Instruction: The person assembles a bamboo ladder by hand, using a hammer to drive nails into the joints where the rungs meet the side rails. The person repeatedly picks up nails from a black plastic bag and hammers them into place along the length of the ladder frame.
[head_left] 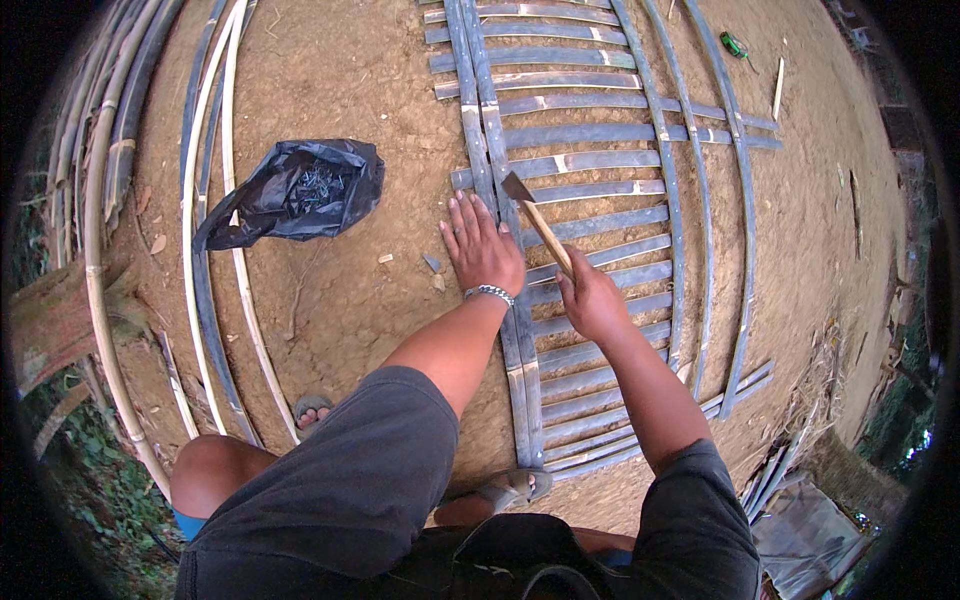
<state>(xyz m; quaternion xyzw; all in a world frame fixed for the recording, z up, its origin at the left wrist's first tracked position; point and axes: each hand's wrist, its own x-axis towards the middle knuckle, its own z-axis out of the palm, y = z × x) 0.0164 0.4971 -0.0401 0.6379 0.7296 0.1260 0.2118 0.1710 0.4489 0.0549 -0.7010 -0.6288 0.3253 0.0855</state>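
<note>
Presently holding a wooden-handled tool (547,237) in the right grip (595,300), with fingers closed firmly round the near end of the handle. Pointing its dark, flat metal head ahead and leftward of that grip, over the paired split-bamboo rails (532,410); impossible to tell whether hammer or hatchet, or whether touching the bamboo. Spreading the left grip (486,245) open and flat, palm down, along the left edge of those rails, with a silver chain bracelet (489,293) just behind, at the wrist. Beneath and ahead of the right grip, rows of crosswise bamboo slats (590,132), reaching rightward to outer bamboo rails (745,200). Farther ahead on that side, a green tape measure (734,44) on the dirt ground (400,100). Leftward of the left grip, a black plastic bag (362,180), open, with thin nail-like pieces (320,188) inside. Between bag and grip, a pale wood chip (385,258). Well left of the bag, long bamboo poles (94,270).
</note>
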